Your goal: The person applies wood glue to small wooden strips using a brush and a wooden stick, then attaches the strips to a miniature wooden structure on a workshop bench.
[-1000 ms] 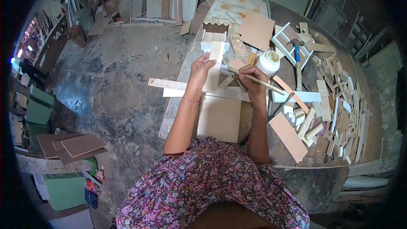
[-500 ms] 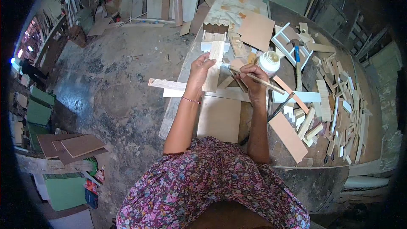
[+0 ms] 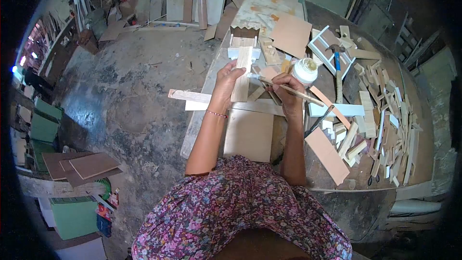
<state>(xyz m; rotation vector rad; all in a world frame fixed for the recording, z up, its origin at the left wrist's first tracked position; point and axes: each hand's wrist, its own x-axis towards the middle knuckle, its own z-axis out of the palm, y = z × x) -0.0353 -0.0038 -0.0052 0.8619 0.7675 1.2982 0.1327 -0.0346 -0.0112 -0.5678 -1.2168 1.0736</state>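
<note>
My left hand [image 3: 227, 79] grips a flat, light wooden strip [image 3: 243, 77] by its left edge, the thumb across its face. In my right hand [image 3: 287, 90] is a long brush [image 3: 303, 95] with a wooden handle, its pale tip at the strip's right edge. An open white jar [image 3: 305, 71] with pale contents stands just beyond my right hand. Behind the strip is a small white-sided wooden piece [image 3: 244, 43]. A plain square board [image 3: 249, 135] lies between my forearms.
A hammer [image 3: 338, 62] lies on the right beside a white frame [image 3: 323, 50]. Many wood offcuts [image 3: 385, 130] cover the table's right side. A tan board [image 3: 327, 156] lies right of my right forearm. Another strip [image 3: 190, 96] juts past the table's left edge.
The wooden strip has tilted slightly, its near end now a little higher in view. The brush tip has shifted slightly left and down. Both hands keep their grips.
</note>
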